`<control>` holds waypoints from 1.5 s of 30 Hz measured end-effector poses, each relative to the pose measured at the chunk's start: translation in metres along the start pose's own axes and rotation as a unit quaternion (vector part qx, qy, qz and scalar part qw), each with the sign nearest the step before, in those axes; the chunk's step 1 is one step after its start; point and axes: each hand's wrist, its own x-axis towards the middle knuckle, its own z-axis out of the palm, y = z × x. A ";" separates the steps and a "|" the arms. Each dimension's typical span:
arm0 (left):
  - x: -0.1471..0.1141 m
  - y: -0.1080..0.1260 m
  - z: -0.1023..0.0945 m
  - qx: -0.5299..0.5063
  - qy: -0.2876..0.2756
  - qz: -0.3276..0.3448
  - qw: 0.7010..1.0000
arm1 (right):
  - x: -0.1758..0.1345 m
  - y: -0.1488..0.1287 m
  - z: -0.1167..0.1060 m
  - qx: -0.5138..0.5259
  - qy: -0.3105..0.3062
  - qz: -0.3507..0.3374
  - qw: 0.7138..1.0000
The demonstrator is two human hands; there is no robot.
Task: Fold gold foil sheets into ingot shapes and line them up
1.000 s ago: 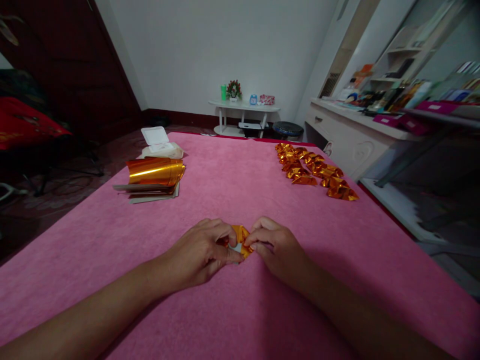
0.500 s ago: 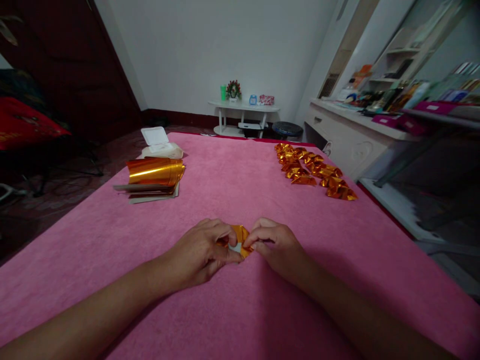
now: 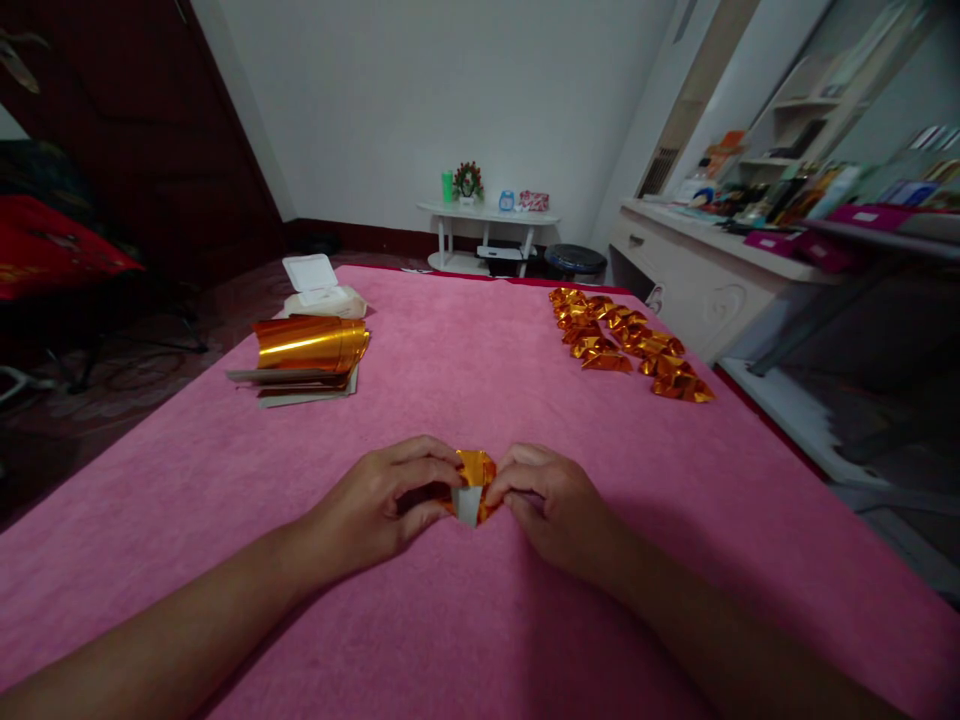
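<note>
A small piece of gold foil paper [image 3: 475,468], partly folded, lies on the pink cloth between my two hands, its pale inner side showing at the front. My left hand [image 3: 390,500] grips its left edge, thumb below and fingers above. At the right edge, my right hand [image 3: 551,500] pinches the paper between thumb and fingertips. Farther off on the left lies a stack of gold foil sheets [image 3: 311,345], curling upward. Two rows of folded gold foil pieces [image 3: 630,335] sit at the far right of the cloth.
The pink cloth [image 3: 450,370] covers the table. An opened white container [image 3: 311,273] stands behind the foil stack. Beyond the table are a low white side table [image 3: 491,212], a black round stool [image 3: 574,260] and a cluttered white cabinet [image 3: 697,250] on the right.
My left hand has shifted slightly left and its fingers have straightened somewhat, uncovering more of the foil paper's pale side. My right hand stays nearly in place.
</note>
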 end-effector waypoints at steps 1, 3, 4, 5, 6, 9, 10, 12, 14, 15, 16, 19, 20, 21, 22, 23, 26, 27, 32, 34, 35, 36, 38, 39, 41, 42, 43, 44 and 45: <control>-0.001 0.001 0.000 0.009 0.002 -0.004 1.000 | 0.000 -0.003 -0.001 -0.007 0.000 0.000 1.000; -0.003 0.001 0.000 0.029 0.002 -0.012 1.000 | -0.001 -0.007 -0.004 -0.013 0.001 0.002 1.000; -0.004 0.001 0.000 0.039 0.003 -0.014 0.999 | -0.001 -0.009 -0.005 -0.014 -0.001 0.004 1.000; -0.005 0.000 0.001 0.049 0.006 -0.017 0.999 | -0.002 -0.010 -0.005 -0.014 -0.002 0.008 1.000; -0.006 -0.001 0.001 0.059 0.009 -0.020 0.998 | -0.003 -0.011 -0.006 -0.014 -0.003 0.013 1.000; -0.008 -0.004 0.003 0.090 0.018 -0.020 0.996 | -0.004 -0.010 -0.005 -0.014 -0.001 0.027 1.000; -0.009 -0.005 0.003 0.101 0.019 -0.016 0.995 | -0.004 -0.009 -0.005 -0.015 0.001 0.029 0.999; -0.009 -0.006 0.002 0.120 0.012 -0.015 0.993 | -0.003 -0.007 -0.003 -0.016 0.003 0.032 0.999; -0.007 -0.005 0.002 0.124 0.006 -0.031 0.992 | -0.002 -0.004 -0.002 -0.011 0.004 0.034 0.999; -0.006 -0.005 0.001 0.119 0.006 -0.045 0.992 | -0.002 -0.002 -0.002 -0.007 0.004 0.037 0.999; -0.005 -0.004 0.001 0.110 0.006 -0.061 0.992 | -0.001 -0.001 -0.001 -0.003 0.006 0.041 0.999; 0.001 -0.002 0.000 0.085 0.009 -0.124 0.989 | 0.003 0.000 -0.001 -0.006 0.026 0.064 0.998; 0.003 -0.001 0.000 0.084 0.012 -0.146 0.986 | 0.005 0.000 0.000 -0.013 0.033 0.076 0.997; 0.004 0.000 0.000 0.088 0.014 -0.166 0.982 | 0.006 0.000 0.000 -0.023 0.038 0.087 0.995; 0.006 0.001 0.000 0.095 0.016 -0.182 0.979 | 0.008 -0.001 0.000 -0.034 0.042 0.098 0.994; 0.008 0.002 0.000 0.104 0.019 -0.195 0.975 | 0.010 -0.002 0.000 -0.046 0.041 0.108 0.992; 0.011 0.003 -0.001 0.129 0.024 -0.222 0.966 | 0.015 -0.003 0.000 -0.084 0.041 0.135 0.986; 0.012 0.002 0.000 0.134 0.025 -0.229 0.964 | 0.016 -0.004 0.001 -0.098 0.041 0.143 0.984; 0.015 -0.007 0.000 0.122 0.037 -0.245 0.961 | 0.017 -0.006 0.002 -0.129 0.054 0.171 0.975; 0.015 -0.010 0.000 0.114 0.040 -0.246 0.962 | 0.017 -0.007 0.004 -0.136 0.062 0.174 0.973; 0.015 -0.011 0.000 0.112 0.041 -0.246 0.962 | 0.016 -0.007 0.005 -0.140 0.064 0.173 0.973; 0.014 -0.011 0.000 0.111 0.042 -0.245 0.962 | 0.016 -0.007 0.006 -0.145 0.067 0.171 0.972; 0.014 -0.012 0.000 0.109 0.043 -0.245 0.963 | 0.014 -0.008 0.008 -0.153 0.072 0.164 0.972; 0.014 -0.012 0.000 0.107 0.043 -0.243 0.963 | 0.014 -0.008 0.009 -0.156 0.075 0.158 0.972; 0.013 -0.011 0.001 0.100 0.046 -0.235 0.966 | 0.012 -0.009 0.010 -0.160 0.079 0.145 0.973; 0.013 -0.011 0.001 0.094 0.050 -0.229 0.968 | 0.012 -0.009 0.010 -0.159 0.081 0.139 0.974; 0.013 -0.010 0.001 0.087 0.052 -0.219 0.970 | 0.011 -0.009 0.010 -0.156 0.081 0.133 0.975; 0.012 -0.010 0.002 0.077 0.054 -0.209 0.974 | 0.011 -0.008 0.010 -0.151 0.081 0.129 0.977; 0.012 -0.010 0.003 0.062 0.054 -0.198 0.977 | 0.010 -0.008 0.010 -0.143 0.082 0.125 0.978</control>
